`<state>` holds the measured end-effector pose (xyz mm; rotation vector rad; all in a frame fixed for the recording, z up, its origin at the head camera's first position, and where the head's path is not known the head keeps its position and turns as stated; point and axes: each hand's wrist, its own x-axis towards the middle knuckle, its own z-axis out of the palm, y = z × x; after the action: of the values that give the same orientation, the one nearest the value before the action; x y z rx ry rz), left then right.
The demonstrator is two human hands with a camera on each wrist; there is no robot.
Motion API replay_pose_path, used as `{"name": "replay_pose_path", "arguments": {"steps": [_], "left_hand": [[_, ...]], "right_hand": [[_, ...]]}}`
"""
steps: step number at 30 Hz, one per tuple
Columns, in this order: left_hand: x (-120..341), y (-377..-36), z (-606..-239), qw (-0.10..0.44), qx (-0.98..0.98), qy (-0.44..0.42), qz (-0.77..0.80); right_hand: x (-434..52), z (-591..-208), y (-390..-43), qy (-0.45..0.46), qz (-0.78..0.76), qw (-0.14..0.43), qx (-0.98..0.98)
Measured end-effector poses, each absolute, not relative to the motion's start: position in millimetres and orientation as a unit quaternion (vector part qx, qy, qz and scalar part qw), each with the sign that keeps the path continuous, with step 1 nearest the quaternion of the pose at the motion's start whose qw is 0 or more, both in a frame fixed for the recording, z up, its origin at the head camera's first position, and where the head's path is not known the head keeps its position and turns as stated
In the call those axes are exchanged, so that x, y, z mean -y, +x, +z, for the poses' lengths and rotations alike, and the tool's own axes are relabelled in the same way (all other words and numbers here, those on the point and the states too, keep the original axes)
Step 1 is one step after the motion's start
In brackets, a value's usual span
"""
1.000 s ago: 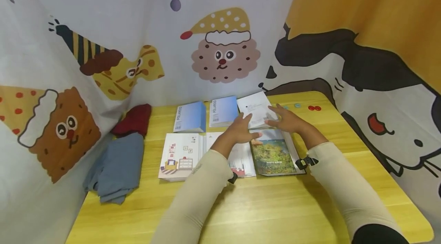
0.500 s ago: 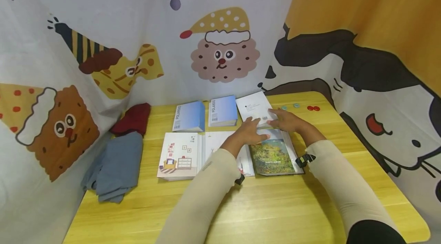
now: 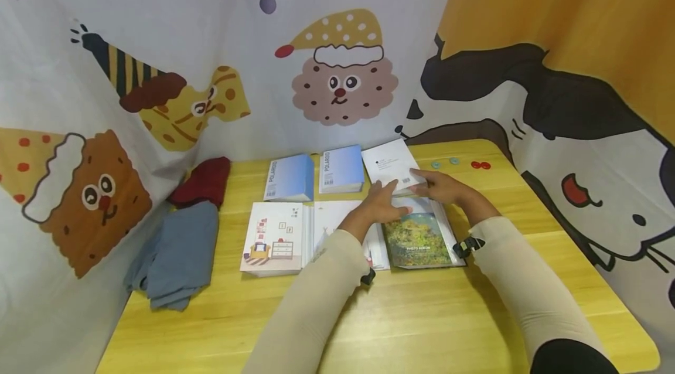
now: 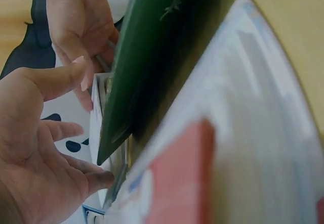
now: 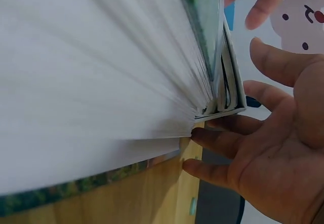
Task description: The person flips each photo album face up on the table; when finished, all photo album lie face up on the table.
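A white-covered book [image 3: 389,162] with small print and a barcode lies at the back right of the table. My left hand [image 3: 377,204] reaches to its near left edge, fingers spread. My right hand [image 3: 444,188] is at its right side, its fingertips right at the edge. In the right wrist view, that hand's fingers are extended beside the book's corner. Below both hands lies a photo album [image 3: 419,240] with a yellow-green landscape cover. Its dark green cover [image 4: 147,57] fills the middle of the left wrist view. My left forearm partly hides a white album [image 3: 328,218].
Two blue POLAROID albums [image 3: 290,177] stand in the back row, left of the white book. An album with a room drawing [image 3: 274,236] lies front left. Grey-blue cloth [image 3: 181,254] and dark red cloth [image 3: 203,183] lie at left; red round pieces [image 3: 480,165] lie back right.
My left hand has moved right and slightly down to the white book's near edge. My right hand has drawn in closer to its right side. The other albums stay put.
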<state>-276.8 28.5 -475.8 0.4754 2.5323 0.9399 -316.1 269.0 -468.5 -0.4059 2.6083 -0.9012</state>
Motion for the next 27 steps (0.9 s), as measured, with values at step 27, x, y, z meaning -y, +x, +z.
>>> {"name": "replay_pose_path", "arguments": {"steps": [27], "left_hand": [[-33, -293, -470, 0.172, -0.848, 0.239, 0.441]], "right_hand": [[-268, -447, -288, -0.166, -0.499, -0.026, -0.85]]}}
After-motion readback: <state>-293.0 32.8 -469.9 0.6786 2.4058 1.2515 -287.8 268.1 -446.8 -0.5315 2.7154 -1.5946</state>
